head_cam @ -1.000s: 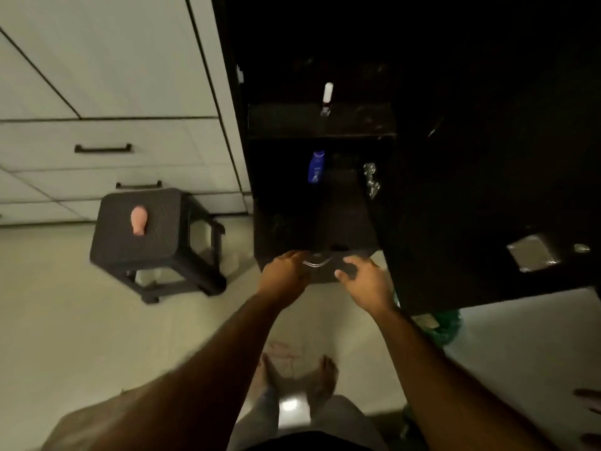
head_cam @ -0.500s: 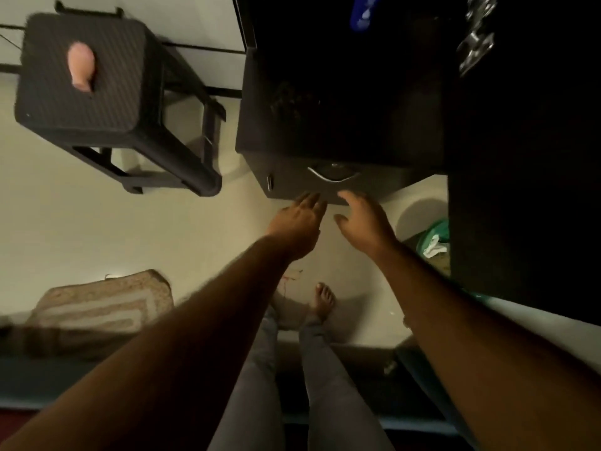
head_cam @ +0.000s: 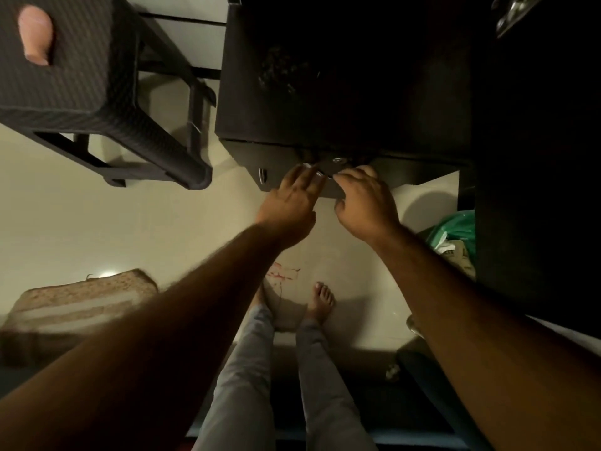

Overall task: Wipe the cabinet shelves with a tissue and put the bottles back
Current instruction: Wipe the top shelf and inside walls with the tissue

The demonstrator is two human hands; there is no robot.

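Note:
The dark cabinet (head_cam: 325, 92) fills the top middle, its lowest shelf dim and dusty. Below that shelf is a drawer front (head_cam: 279, 164) with a curved metal handle (head_cam: 320, 173) and a keyhole above it. My left hand (head_cam: 292, 196) lies with straight fingers over the left part of the handle. My right hand (head_cam: 364, 203) curls its fingers round the handle's right part. A pink bottle (head_cam: 35, 34) lies on the dark stool (head_cam: 81, 70) at the upper left. No tissue shows.
The open cabinet door (head_cam: 536, 157) stands dark on the right, with a metal hinge (head_cam: 514, 11) near the top. A green bag (head_cam: 455, 229) sits on the floor under it. A patterned mat (head_cam: 81, 294) lies at the lower left, and my bare feet stand below the drawer.
The view has tilted further down and closer. Both hands, just below the drawer half a second ago, have moved up onto its handle.

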